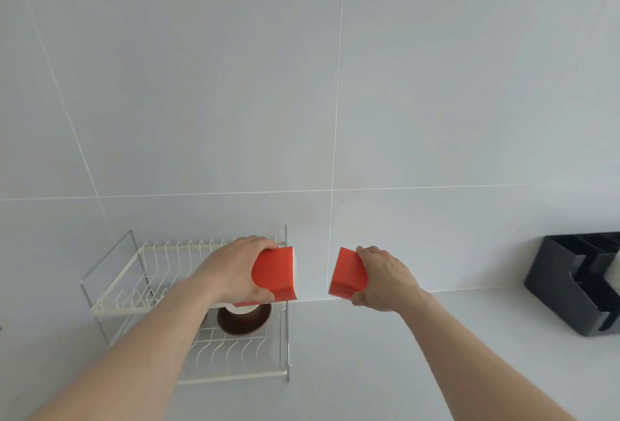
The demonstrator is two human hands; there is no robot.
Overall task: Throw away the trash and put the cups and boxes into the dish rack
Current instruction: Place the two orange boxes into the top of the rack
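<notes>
You have only one view here, from the camera worn on your head. It looks forward at the tiled wall (335, 85), which fills the whole upper half of the frame, and only a little downward. The bench (436, 336) shows as a strip along the bottom. Your two forearms enter from the lower corners and reach to the centre, so the camera is close, at arm's length. The dish rack (141, 273) sits lower left, a black container (577, 286) at the right edge. The wide lens bends the tile lines near the left edge.
</notes>
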